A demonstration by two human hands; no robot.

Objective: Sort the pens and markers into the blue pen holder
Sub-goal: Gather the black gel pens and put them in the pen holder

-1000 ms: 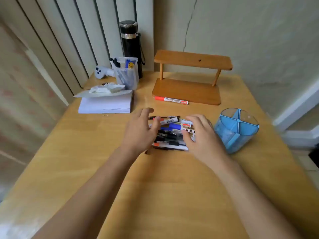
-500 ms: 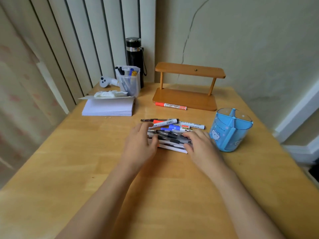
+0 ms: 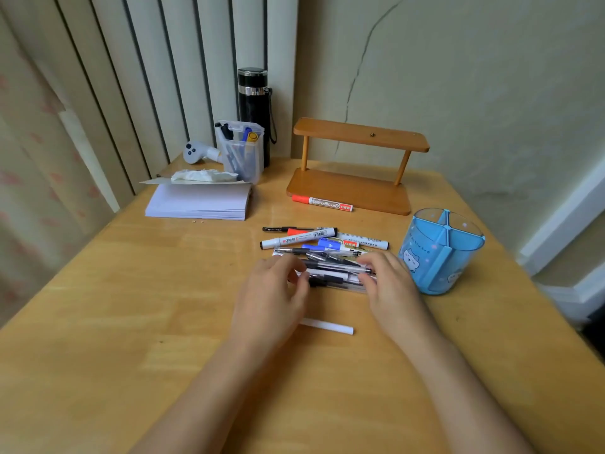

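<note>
Both hands are working at the loose heap of pens and markers (image 3: 324, 253) lying on the pale wooden table (image 3: 131, 306), just left of the blue four-compartment plastic pen holder (image 3: 442, 250). The left hand (image 3: 271, 296) is cupping the heap's left end, its grip half curled with the thumb touching the clear-barrelled pens. The right hand (image 3: 389, 286) is bracketing the right end, its fingertips (image 3: 368, 276) pressing on the barrels; whether either grip is truly pinching a pen I cannot tell. Holding the pile from both ends is probably meant to square it up so several can be lifted together. The holder is standing upright and appears empty, so sorting looks barely begun. A white cylindrical stick (image 3: 327, 326) is lying apart, nearer the person, and a red-capped whiteboard marker (image 3: 322, 203) is resting against the base of the small wooden two-tier shelf (image 3: 353, 188).
</note>
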